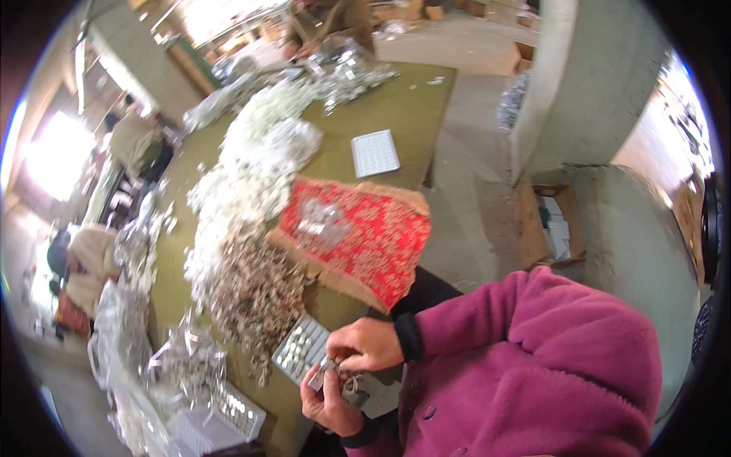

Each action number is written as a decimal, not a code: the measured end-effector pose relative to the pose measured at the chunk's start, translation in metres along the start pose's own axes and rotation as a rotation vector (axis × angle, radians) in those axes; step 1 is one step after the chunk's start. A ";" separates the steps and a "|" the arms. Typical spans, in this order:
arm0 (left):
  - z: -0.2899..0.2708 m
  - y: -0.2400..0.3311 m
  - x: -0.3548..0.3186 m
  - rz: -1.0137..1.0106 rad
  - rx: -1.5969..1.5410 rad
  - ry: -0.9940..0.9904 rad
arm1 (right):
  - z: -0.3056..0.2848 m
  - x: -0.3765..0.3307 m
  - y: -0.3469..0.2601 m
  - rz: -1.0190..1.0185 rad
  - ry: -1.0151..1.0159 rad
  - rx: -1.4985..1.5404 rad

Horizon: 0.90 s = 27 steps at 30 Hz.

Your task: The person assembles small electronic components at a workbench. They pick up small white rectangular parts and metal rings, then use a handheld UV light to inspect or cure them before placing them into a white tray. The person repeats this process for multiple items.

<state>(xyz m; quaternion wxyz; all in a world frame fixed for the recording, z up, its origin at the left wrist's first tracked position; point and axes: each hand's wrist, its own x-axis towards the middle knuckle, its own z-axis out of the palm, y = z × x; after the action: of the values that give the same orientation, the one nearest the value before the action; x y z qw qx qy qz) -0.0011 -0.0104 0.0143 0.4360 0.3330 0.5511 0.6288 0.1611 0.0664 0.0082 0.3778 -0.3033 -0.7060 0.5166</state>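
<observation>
My right hand comes in from the right in a purple sleeve with a black cuff, its fingers bent in a pinch. Just below it, my left hand grips a small pale, whitish block between thumb and fingers. The fingertips of both hands meet around this piece; what the right fingers pinch is too small to make out. A thin whitish loop hangs beside the left hand. Right behind the hands lies a pale compartment tray, partly filled with small white pieces and partly covered by my fingers.
A brown heap of small parts adjoins a white heap on the green table. Red patterned cloth bears clear plastic bits. Another tray lies beyond; clear bags line the left edge. Other people work nearby.
</observation>
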 end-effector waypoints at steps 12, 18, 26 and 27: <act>0.005 0.000 -0.005 0.250 0.200 -0.015 | -0.010 0.007 -0.001 -0.021 -0.089 0.068; 0.008 0.002 -0.004 0.188 0.205 0.006 | -0.004 0.007 0.010 -0.341 0.044 -0.255; 0.019 0.003 0.001 0.064 0.007 -0.011 | -0.014 0.013 -0.002 -0.454 0.090 -0.453; 0.019 0.004 0.001 -0.008 -0.088 -0.023 | -0.015 0.013 -0.002 -0.475 0.086 -0.453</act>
<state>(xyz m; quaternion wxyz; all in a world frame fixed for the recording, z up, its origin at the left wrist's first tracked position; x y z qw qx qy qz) 0.0148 -0.0022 0.0209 0.4589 0.3188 0.5191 0.6467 0.1672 0.0836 0.0159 0.4400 -0.2278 -0.8374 0.2307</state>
